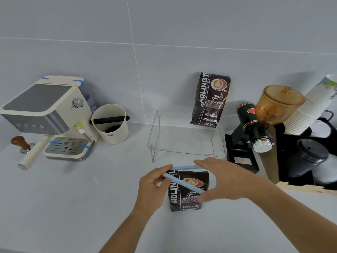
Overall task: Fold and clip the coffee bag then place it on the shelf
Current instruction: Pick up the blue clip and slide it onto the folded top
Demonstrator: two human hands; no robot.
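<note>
A dark brown coffee bag (pixel 184 199) stands on the white counter in front of me. A long light-blue clip (pixel 182 180) sits spread in a V at the bag's top: one arm runs along the top edge, the other slants down across the front. My left hand (pixel 152 187) pinches the clip's hinge end at the left. My right hand (pixel 221 179) spans the right side, fingers on the upper arm and thumb on the lower arm's tip. Behind the bag stands a clear acrylic shelf (pixel 186 152). A second coffee bag (pixel 209 99) stands on the shelf's back right, leaning on the wall.
An espresso machine (pixel 49 117) with a tamper (pixel 21 143) stands at the left, a cream knock box (pixel 111 124) beside it. At the right are a black grinder (pixel 259 125) with an amber hopper, a stack of paper cups (pixel 308 110) and black lids (pixel 310 156).
</note>
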